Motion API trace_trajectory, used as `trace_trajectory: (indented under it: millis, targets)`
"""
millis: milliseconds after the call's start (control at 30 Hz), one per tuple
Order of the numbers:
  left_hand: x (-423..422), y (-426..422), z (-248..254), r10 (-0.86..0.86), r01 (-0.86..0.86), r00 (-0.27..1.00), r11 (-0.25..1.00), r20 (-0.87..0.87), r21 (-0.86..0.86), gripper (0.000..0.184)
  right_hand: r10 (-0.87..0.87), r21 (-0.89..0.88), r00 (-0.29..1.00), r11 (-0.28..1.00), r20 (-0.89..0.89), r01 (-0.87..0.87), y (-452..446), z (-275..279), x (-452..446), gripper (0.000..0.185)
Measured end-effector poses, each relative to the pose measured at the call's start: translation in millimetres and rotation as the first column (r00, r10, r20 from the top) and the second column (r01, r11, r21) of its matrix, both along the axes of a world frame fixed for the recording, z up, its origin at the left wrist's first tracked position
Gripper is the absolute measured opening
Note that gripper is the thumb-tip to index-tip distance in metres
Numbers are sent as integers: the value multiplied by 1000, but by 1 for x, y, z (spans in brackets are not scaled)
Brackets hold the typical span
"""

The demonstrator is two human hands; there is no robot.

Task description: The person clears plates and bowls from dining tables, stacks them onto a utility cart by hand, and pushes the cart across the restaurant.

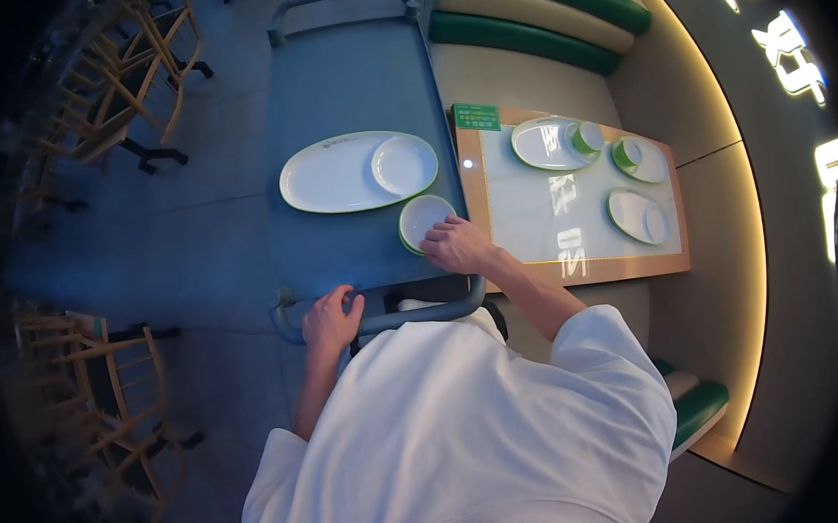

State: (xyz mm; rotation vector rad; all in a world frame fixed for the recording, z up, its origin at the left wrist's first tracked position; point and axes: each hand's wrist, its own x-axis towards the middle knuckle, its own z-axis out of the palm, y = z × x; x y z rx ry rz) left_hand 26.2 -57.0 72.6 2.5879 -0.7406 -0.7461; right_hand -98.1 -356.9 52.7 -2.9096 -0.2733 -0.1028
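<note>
So the thing in play is the white, green-edged bowl (424, 219), sitting at the right edge of a blue-grey serving cart (337, 87). There's a second green line under its rim, so it could be a nested stack, can't swear to it.

The right hand (458, 245) comes in from the bowl's 4 o'clock, fingers bunched and mostly closed on the near rim. I'd guess they hold it there because the lip is the easy bit to pinch from that side. The left hand (332, 319) is at the bowl's 7 to 8 o'clock, loosely curled at the cart's near handle (421, 316), probably to steady the cart; can't tell how firmly it grips, if at all.

At the bowl's 10 o'clock is an oval plate (327, 181) with a round dish shape at its right end, separate or moulded in, no idea. It lies crosswise, which probably leaves that corner for the bowl.

Over at 3 o'clock, right up against the cart, so likely within easy reach, is a wood-edged table (569, 277). It has three more oval plates (530, 144), two carrying small green-sided bowls (586, 138). Green sign (476, 118) at 1 o'clock, padded bench (526, 28) beyond it, wooden chairs (153, 63) off at 10.
</note>
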Motion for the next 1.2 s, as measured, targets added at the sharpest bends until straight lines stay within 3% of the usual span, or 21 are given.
trace_trajectory:
  millis: [100,367,467,500,533,567,600,667,767,900,933,967,1000,1067,1100,1133,1200]
  targets:
    - [5,-4,4,-13,14,999,1000,-42,25,39,-5,-25,999,1000,-44,4,4,-12,0,8]
    - [9,-15,7,-90,93,995,991,-36,100,41,-217,-10,973,976,-75,217,17,-23,-4,18]
    - [8,-16,9,-92,102,992,987,-85,125,41,-192,27,979,981,73,191,10,-9,-14,28]
    - [9,-12,1,-144,151,985,986,-93,72,40,-271,166,945,956,185,242,7,-5,-19,31]
    - [13,-12,-1,-193,196,977,980,-95,22,40,-357,309,889,913,287,267,5,1,-24,35]
    - [11,-14,-1,-294,289,955,950,-27,-115,37,-441,369,859,867,258,335,-5,8,-34,34]
    - [7,-26,9,-380,375,924,892,31,-253,34,-525,384,809,827,264,411,-19,4,-45,33]
    - [-13,-56,21,-401,371,916,844,2,-387,31,-690,413,680,710,247,570,-50,-7,-75,30]
    - [-49,-102,31,-534,460,845,761,-40,-458,29,-858,421,478,511,188,750,-110,-38,-134,27]
    - [-91,-133,20,-641,580,767,704,-15,-410,32,-973,429,230,217,21,877,-195,-85,-210,18]
    - [-101,-134,15,-519,449,846,818,-123,-361,35,-973,437,228,214,21,873,-224,-90,-226,18]
    - [-109,-132,10,-374,305,900,907,-224,-290,37,-976,333,216,195,-24,922,-251,-99,-242,20]
    - [-115,-128,5,-369,305,902,911,-222,-276,37,-977,225,202,180,-75,957,-275,-110,-255,22]
    - [-124,-125,-6,-286,272,952,954,-112,-127,44,-988,164,153,151,0,975,-331,-122,-272,25]
    - [-130,-130,-6,-312,310,949,950,-40,-40,46,-991,95,105,113,88,989,-363,-125,-280,28]
    - [-133,-135,-5,-344,342,939,938,29,52,47,-997,49,56,59,62,997,-396,-127,-287,30]
    - [-142,-144,-14,-237,233,962,971,133,48,45,-999,33,1,3,40,999,-461,-125,-287,32]
